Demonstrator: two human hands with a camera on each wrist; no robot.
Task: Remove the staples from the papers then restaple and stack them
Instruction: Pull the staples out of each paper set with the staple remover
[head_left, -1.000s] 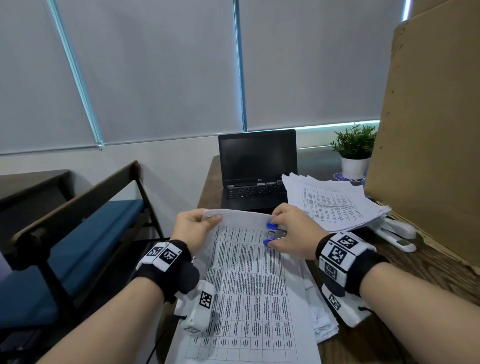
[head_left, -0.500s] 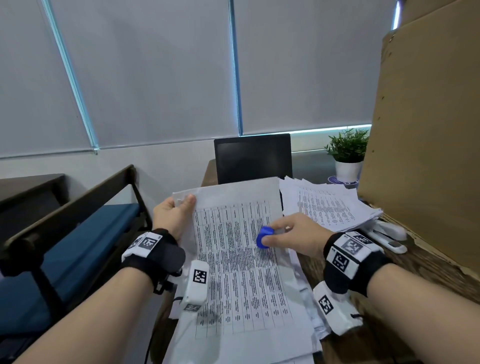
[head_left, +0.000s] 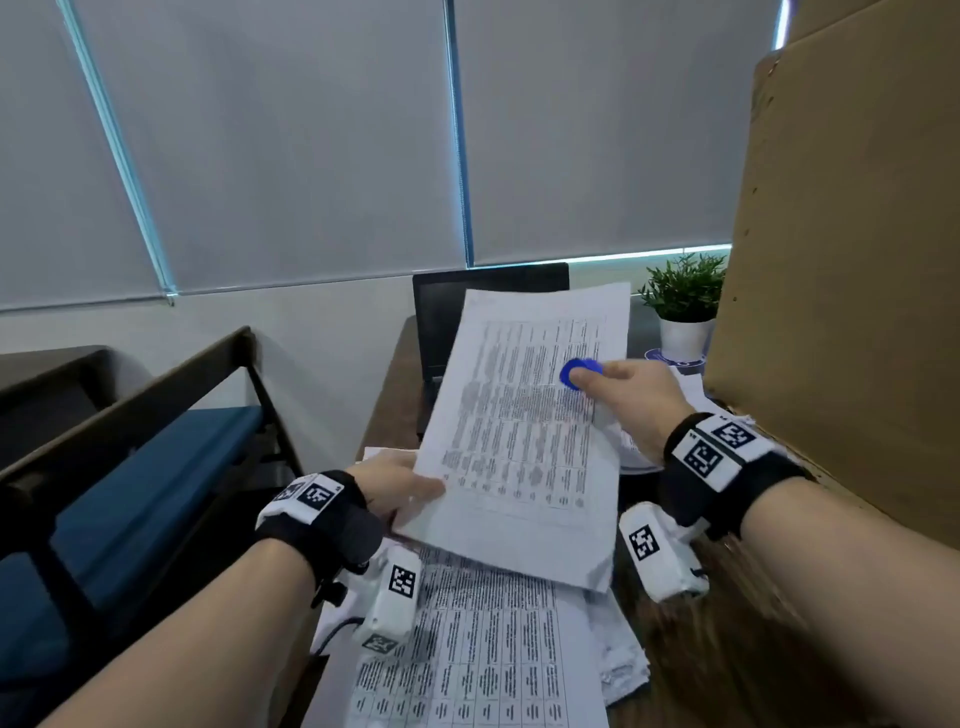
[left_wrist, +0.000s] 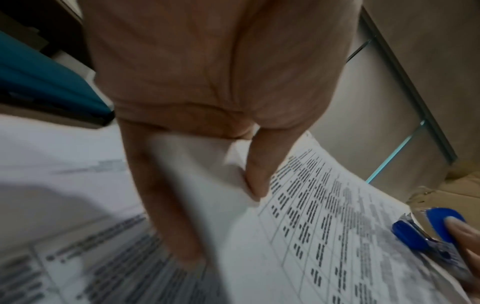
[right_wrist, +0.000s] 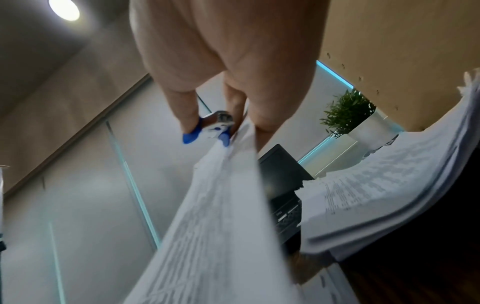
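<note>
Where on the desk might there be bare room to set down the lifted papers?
Little shows bare: a dark wood strip left of the laptop, and desk edge by the right forearm. The middle is crowded with printed sheets; another paper pile fills the right beside the plant.

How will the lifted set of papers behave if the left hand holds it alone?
The lifted papers would probably sag: they are thin sheets, already bowed in the left wrist view. The left hand pinches only one corner, so the loose sheets may fan apart or slip.
</note>
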